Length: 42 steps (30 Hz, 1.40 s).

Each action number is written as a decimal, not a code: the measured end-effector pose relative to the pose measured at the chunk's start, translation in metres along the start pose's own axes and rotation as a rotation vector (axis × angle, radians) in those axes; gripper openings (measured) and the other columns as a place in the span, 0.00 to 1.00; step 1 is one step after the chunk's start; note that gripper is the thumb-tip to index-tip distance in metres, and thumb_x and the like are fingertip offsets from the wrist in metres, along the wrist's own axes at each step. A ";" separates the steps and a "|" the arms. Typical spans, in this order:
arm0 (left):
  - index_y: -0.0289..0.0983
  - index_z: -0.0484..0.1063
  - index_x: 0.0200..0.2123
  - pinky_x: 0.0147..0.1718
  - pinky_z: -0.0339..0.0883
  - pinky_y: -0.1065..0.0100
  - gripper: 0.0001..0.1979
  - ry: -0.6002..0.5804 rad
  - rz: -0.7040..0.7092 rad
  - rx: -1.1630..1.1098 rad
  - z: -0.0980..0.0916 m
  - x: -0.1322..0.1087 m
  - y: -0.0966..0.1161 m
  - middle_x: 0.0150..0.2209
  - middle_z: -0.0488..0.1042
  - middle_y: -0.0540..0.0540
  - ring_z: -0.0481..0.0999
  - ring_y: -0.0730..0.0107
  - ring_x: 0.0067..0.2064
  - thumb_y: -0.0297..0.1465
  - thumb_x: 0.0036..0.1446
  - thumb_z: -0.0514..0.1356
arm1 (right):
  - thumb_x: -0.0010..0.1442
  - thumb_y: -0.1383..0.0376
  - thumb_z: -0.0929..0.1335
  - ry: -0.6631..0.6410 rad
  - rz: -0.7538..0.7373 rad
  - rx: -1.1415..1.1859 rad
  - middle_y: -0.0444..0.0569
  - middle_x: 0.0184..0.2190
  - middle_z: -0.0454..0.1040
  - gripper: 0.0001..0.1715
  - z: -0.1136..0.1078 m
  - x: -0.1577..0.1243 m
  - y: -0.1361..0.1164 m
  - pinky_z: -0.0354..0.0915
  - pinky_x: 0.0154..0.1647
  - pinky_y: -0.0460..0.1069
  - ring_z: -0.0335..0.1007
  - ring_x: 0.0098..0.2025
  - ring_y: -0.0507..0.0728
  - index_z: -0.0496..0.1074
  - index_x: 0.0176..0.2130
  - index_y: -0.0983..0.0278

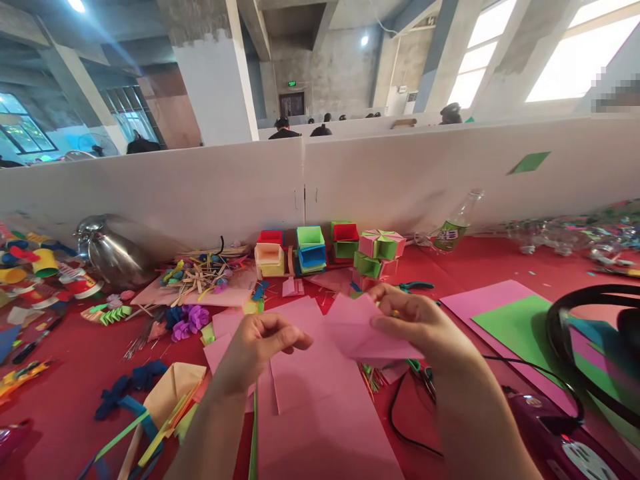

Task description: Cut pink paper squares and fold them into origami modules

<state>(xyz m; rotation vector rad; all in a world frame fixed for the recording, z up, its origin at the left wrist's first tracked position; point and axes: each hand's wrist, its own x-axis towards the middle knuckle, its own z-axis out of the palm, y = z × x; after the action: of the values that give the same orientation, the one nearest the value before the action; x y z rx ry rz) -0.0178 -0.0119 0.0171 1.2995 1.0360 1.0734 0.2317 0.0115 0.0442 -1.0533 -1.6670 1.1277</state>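
Observation:
My right hand (417, 325) grips a folded pink paper piece (357, 327) above the red table, fingers closed along its right edge. My left hand (260, 347) hovers just left of it with the fingers curled in a loose pinch; nothing shows plainly between them. Under both hands lie several flat pink paper sheets (310, 393). Behind them stand small folded paper boxes (310, 248) in red, yellow, green and blue.
White partition wall (200, 187) runs along the table's back. A metal kettle (113, 253), wooden sticks (200, 273) and paper flowers (187, 320) lie left. Green and pink sheets (510, 317), a black headset (595, 347), a plastic bottle (453, 230) and pliers (415, 287) are right.

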 end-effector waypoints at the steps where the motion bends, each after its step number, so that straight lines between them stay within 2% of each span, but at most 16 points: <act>1: 0.35 0.78 0.26 0.31 0.66 0.71 0.10 0.030 0.011 -0.017 -0.002 0.000 0.001 0.28 0.79 0.43 0.76 0.68 0.32 0.37 0.50 0.63 | 0.47 0.58 0.72 0.023 0.020 0.059 0.47 0.35 0.66 0.18 -0.004 0.000 0.001 0.62 0.34 0.47 0.65 0.37 0.56 0.64 0.18 0.64; 4: 0.35 0.78 0.28 0.35 0.68 0.68 0.17 0.090 0.056 -0.084 0.000 0.000 0.000 0.31 0.80 0.41 0.78 0.65 0.34 0.44 0.52 0.60 | 0.46 0.57 0.73 -0.005 0.042 0.112 0.47 0.35 0.65 0.19 -0.008 0.000 0.001 0.61 0.31 0.47 0.64 0.35 0.55 0.63 0.18 0.64; 7: 0.35 0.77 0.38 0.34 0.68 0.68 0.26 -0.009 0.062 -0.120 0.011 0.001 -0.004 0.32 0.79 0.43 0.77 0.65 0.33 0.50 0.46 0.62 | 0.48 0.57 0.72 -0.081 0.018 0.034 0.47 0.35 0.66 0.18 0.001 0.001 0.002 0.62 0.34 0.47 0.64 0.36 0.55 0.64 0.19 0.64; 9: 0.34 0.77 0.33 0.29 0.65 0.72 0.21 -0.049 0.042 -0.058 0.018 0.002 -0.008 0.25 0.76 0.48 0.74 0.70 0.28 0.47 0.45 0.65 | 0.49 0.58 0.72 -0.128 -0.010 -0.026 0.47 0.35 0.66 0.17 0.011 0.002 0.004 0.62 0.38 0.48 0.64 0.37 0.55 0.65 0.20 0.64; 11: 0.33 0.75 0.22 0.25 0.63 0.74 0.17 -0.016 0.026 -0.013 0.022 0.004 -0.011 0.18 0.70 0.51 0.69 0.75 0.24 0.42 0.48 0.64 | 0.51 0.57 0.71 -0.138 -0.019 0.005 0.47 0.35 0.68 0.14 0.020 0.004 0.008 0.63 0.40 0.49 0.66 0.38 0.55 0.68 0.24 0.63; 13: 0.34 0.72 0.18 0.25 0.65 0.74 0.18 0.090 0.026 -0.081 0.024 0.007 -0.014 0.17 0.68 0.52 0.68 0.76 0.22 0.41 0.50 0.63 | 0.56 0.53 0.67 -0.062 -0.037 0.139 0.48 0.37 0.70 0.14 0.027 0.006 0.012 0.64 0.41 0.50 0.67 0.40 0.56 0.71 0.34 0.62; 16: 0.34 0.75 0.23 0.26 0.69 0.73 0.16 0.260 0.027 -0.316 0.025 0.013 -0.018 0.21 0.72 0.51 0.71 0.76 0.23 0.42 0.48 0.65 | 0.59 0.51 0.64 0.117 -0.131 0.238 0.50 0.45 0.70 0.19 0.035 0.007 0.015 0.64 0.47 0.53 0.67 0.47 0.57 0.68 0.47 0.57; 20: 0.36 0.77 0.28 0.26 0.70 0.73 0.14 0.325 0.029 -0.485 0.028 0.015 -0.018 0.24 0.76 0.50 0.73 0.76 0.23 0.42 0.46 0.66 | 0.53 0.56 0.71 0.296 -0.311 -0.039 0.49 0.48 0.67 0.14 0.047 0.003 0.011 0.60 0.53 0.54 0.63 0.53 0.59 0.72 0.41 0.57; 23: 0.37 0.77 0.30 0.27 0.70 0.73 0.12 0.302 0.058 -0.470 0.031 0.012 -0.017 0.27 0.77 0.50 0.74 0.75 0.26 0.41 0.47 0.66 | 0.52 0.58 0.71 0.311 -0.360 -0.161 0.50 0.47 0.65 0.10 0.056 0.001 0.006 0.60 0.53 0.54 0.62 0.53 0.60 0.73 0.34 0.59; 26: 0.38 0.78 0.32 0.30 0.70 0.72 0.11 0.210 0.082 -0.333 0.033 0.008 -0.017 0.27 0.76 0.50 0.73 0.74 0.29 0.39 0.48 0.65 | 0.53 0.60 0.71 0.337 -0.346 -0.158 0.50 0.46 0.65 0.08 0.061 0.000 0.005 0.61 0.52 0.53 0.63 0.52 0.59 0.70 0.27 0.61; 28: 0.36 0.77 0.30 0.32 0.69 0.71 0.11 0.143 0.083 -0.220 0.034 0.006 -0.017 0.24 0.74 0.50 0.71 0.72 0.30 0.39 0.48 0.65 | 0.54 0.62 0.71 0.329 -0.322 -0.065 0.49 0.45 0.67 0.09 0.062 0.000 0.007 0.64 0.48 0.52 0.65 0.49 0.57 0.68 0.27 0.62; 30: 0.35 0.76 0.26 0.32 0.67 0.71 0.11 0.104 0.082 -0.150 0.034 0.006 -0.017 0.23 0.71 0.50 0.70 0.71 0.30 0.38 0.48 0.65 | 0.53 0.63 0.71 0.294 -0.267 0.076 0.48 0.43 0.68 0.09 0.064 -0.001 0.008 0.67 0.43 0.50 0.68 0.46 0.56 0.68 0.34 0.60; 33: 0.34 0.75 0.25 0.33 0.66 0.71 0.13 0.078 0.089 -0.123 0.034 0.006 -0.016 0.26 0.72 0.49 0.69 0.71 0.31 0.40 0.48 0.65 | 0.52 0.64 0.71 0.236 -0.161 0.192 0.47 0.40 0.70 0.26 0.066 -0.004 0.006 0.68 0.37 0.49 0.70 0.41 0.55 0.62 0.49 0.56; 34: 0.34 0.75 0.27 0.33 0.65 0.71 0.14 0.071 0.091 -0.133 0.034 0.006 -0.016 0.27 0.72 0.48 0.69 0.71 0.31 0.41 0.48 0.65 | 0.52 0.64 0.71 0.212 -0.130 0.194 0.47 0.39 0.70 0.29 0.067 -0.005 0.006 0.68 0.37 0.49 0.70 0.39 0.55 0.60 0.52 0.56; 38: 0.38 0.73 0.39 0.32 0.65 0.72 0.21 0.089 0.129 -0.228 0.033 0.008 -0.015 0.34 0.74 0.47 0.71 0.70 0.34 0.41 0.42 0.69 | 0.55 0.67 0.68 0.080 -0.049 0.136 0.45 0.33 0.70 0.30 0.070 -0.007 0.003 0.67 0.33 0.48 0.69 0.33 0.53 0.57 0.55 0.56; 42: 0.35 0.74 0.26 0.28 0.63 0.76 0.11 0.216 0.155 -0.369 0.031 0.012 -0.016 0.25 0.73 0.51 0.69 0.77 0.28 0.37 0.44 0.68 | 0.53 0.68 0.69 0.040 -0.035 0.073 0.41 0.29 0.69 0.32 0.071 -0.004 0.006 0.65 0.31 0.47 0.66 0.30 0.51 0.59 0.55 0.58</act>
<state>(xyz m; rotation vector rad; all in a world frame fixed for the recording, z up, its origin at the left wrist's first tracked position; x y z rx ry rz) 0.0152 -0.0063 0.0015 0.9904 0.8507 1.4710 0.1675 -0.0087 0.0211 -0.9906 -1.5959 1.1288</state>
